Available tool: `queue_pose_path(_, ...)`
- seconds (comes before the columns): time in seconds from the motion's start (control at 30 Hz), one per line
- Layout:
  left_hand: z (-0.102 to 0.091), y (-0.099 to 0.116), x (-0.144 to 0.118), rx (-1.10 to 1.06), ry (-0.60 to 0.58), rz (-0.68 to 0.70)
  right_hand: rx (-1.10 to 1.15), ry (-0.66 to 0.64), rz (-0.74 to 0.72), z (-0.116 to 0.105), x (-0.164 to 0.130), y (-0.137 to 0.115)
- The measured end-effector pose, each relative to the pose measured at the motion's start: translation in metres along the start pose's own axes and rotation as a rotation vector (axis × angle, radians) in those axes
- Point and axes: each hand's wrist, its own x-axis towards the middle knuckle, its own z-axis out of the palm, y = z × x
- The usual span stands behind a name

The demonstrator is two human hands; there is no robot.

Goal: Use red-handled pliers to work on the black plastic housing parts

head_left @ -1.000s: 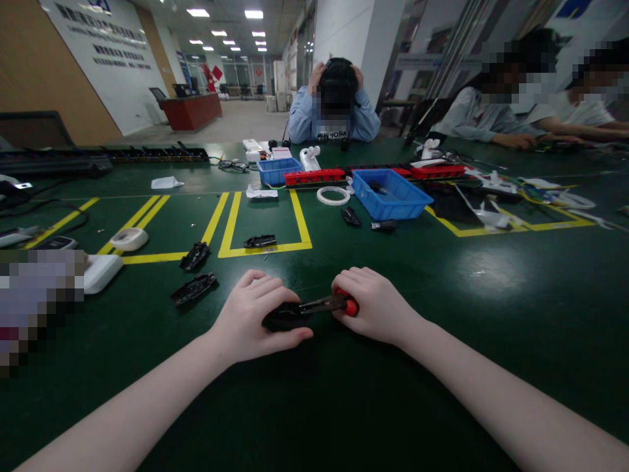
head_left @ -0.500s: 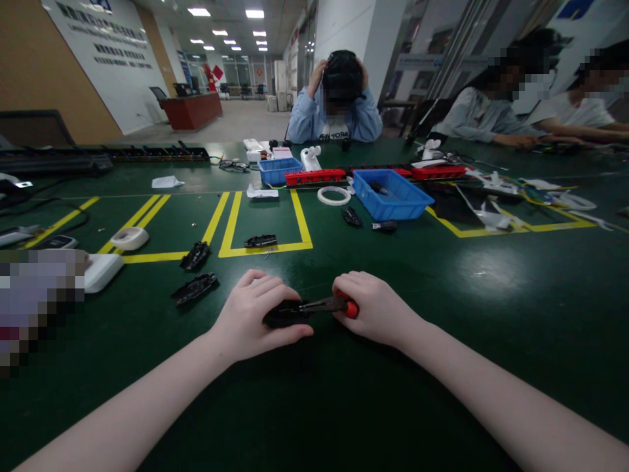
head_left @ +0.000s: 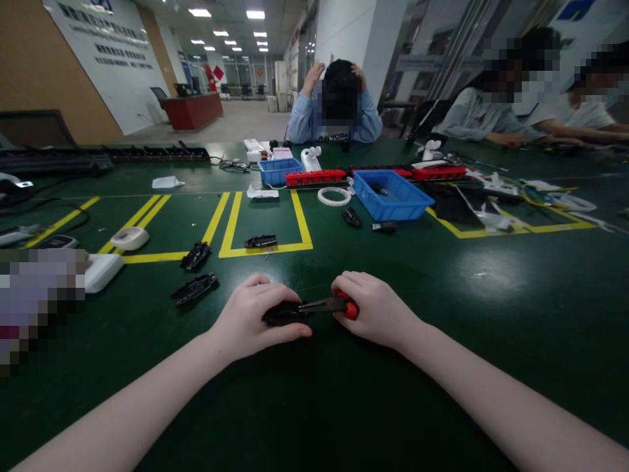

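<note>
Pliers [head_left: 322, 305] meet a black part [head_left: 285, 316] between both hands, over the table [head_left: 314, 406].
The part is dark and elongated, half hidden, its long axis running roughly sideways; the left grip [head_left: 258, 311] clasps it. The pliers are dark metal, red-handled, nearly level, nose pointing left; the right grip [head_left: 368, 308] clutches their handles. Whether their jaws bite, I cannot tell.

Bare table [head_left: 511, 308] flanks the right hand [head_left: 367, 305]; black parts [head_left: 195, 290] obstruct leftward.
</note>
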Motion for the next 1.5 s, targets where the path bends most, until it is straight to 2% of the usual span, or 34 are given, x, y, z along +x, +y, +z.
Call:
queue_pose_path(0.17,-0.0015,0.0018,-0.0002,-0.005,0.044,0.007,0.009,0.042,0.003,0.0017,-0.0022,-0.001)
queue_pose_path(0.4,-0.0004,0.0017,-0.0002,0.009,0.045,0.032,-0.024,0.08,0.004,0.0004,-0.0012,0.0011)
queue_pose_path(0.83,-0.0005,0.0012,-0.0007,0.019,0.056,0.02,0.0,0.088,-0.03,-0.0004,-0.0021,-0.0021)
queue_pose_path(1.5,0.0003,-0.0019,-0.0003,-0.069,0.038,0.045,-0.005,-0.008,0.0,-0.0007,0.001,-0.0026)
